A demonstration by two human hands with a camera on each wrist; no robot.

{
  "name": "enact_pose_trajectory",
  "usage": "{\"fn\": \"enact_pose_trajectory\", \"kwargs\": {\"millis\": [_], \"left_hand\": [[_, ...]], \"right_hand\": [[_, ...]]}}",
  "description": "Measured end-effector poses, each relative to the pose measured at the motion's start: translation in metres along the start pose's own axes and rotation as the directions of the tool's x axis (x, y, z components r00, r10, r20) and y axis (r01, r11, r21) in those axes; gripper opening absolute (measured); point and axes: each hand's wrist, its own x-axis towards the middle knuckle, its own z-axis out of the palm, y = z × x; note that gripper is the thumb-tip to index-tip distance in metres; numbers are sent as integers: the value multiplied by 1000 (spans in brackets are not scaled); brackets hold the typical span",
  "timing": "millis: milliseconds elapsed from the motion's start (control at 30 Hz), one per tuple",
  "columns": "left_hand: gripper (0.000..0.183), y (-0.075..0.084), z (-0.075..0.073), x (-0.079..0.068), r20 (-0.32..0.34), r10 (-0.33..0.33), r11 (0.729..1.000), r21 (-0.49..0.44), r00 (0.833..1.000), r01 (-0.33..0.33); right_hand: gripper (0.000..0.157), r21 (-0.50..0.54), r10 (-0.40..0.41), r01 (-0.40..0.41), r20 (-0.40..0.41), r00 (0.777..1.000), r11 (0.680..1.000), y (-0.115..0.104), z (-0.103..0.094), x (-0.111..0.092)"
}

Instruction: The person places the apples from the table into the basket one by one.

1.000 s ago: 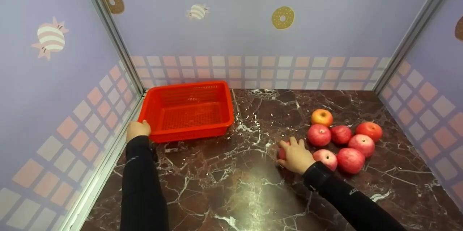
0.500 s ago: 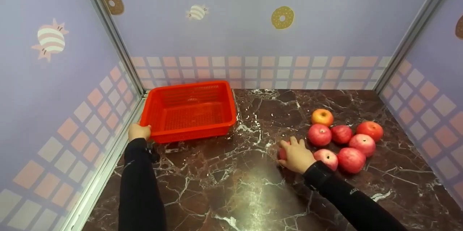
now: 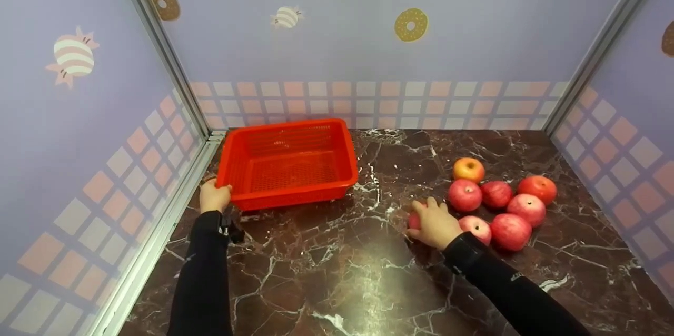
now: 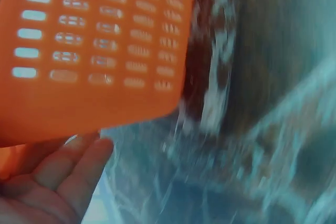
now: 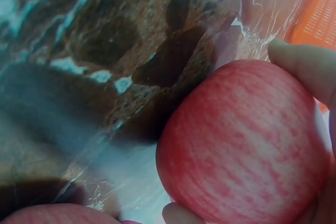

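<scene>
My left hand (image 3: 214, 197) grips the left side of a red plastic basket (image 3: 295, 195) near its front corner. In the left wrist view, fingers (image 4: 86, 169) lie under the rim beside the slotted wall. The basket has nothing in it and stands at the back left of the marbled table. Over on the right, my right hand (image 3: 436, 224) is wrapped over a red apple (image 5: 241, 145) with pale streaks. From the head view most of this apple is hidden by the hand; the right wrist view shows thumb and fingers around it.
Right beside the right hand is a loose cluster of several red apples (image 3: 511, 232), with a yellow-orange apple (image 3: 468, 170) at its back. Patterned panels (image 3: 379, 51) close off the back and both sides. A metal rail (image 3: 152, 257) runs along the left edge.
The basket has slid to the right, away from the left panel, with my left hand moving along on its rim. My right hand and the apple have barely shifted.
</scene>
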Motion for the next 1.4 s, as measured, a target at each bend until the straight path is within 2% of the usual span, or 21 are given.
{"fn": "enact_pose_trajectory", "kwargs": {"millis": [100,200,367,567,833,1000,1133,1400], "left_hand": [[49,-1,5,-4,8,-10,996,-87,1000,11],[49,0,12,-8,18,-9,992,-127,1000,11],[47,4,23,-19,36,1,986,-168,999,5],[50,7,37,-33,54,17,982,-187,998,-6],[49,10,50,-52,40,25,981,-195,999,-17],[48,11,59,-65,19,58,982,-179,998,-54],[47,13,68,-76,7,90,976,-202,996,-86],[43,20,81,-98,9,99,971,-222,995,-94]], "right_hand": [[68,6,0,0,-5,1000,1000,2,0,0],[66,19,5,-5,-15,1000,1000,5,-1,1],[64,67,-3,6,-54,999,998,9,-5,-2],[54,118,-35,53,-154,988,992,10,-23,-5],[53,203,64,-32,-154,986,979,12,-48,-7],[50,252,83,-36,-178,981,967,13,-52,-10],[48,304,99,-32,-208,973,952,14,-52,-11],[47,398,150,-49,-228,962,916,20,-57,-12]]}}
